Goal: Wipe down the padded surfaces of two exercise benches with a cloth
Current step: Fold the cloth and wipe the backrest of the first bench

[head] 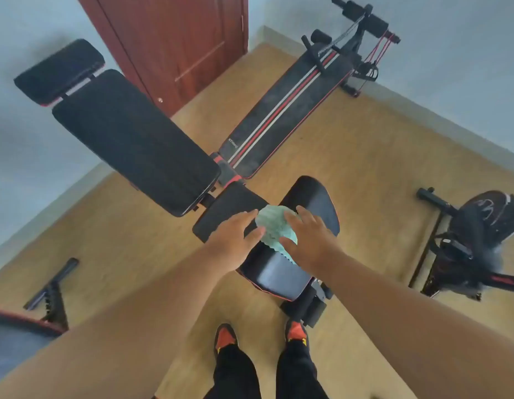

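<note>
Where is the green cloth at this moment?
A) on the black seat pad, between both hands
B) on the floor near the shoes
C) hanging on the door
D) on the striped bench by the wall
A: the green cloth lies bunched on the seat pad, with the left hand and right hand at its sides.
</note>
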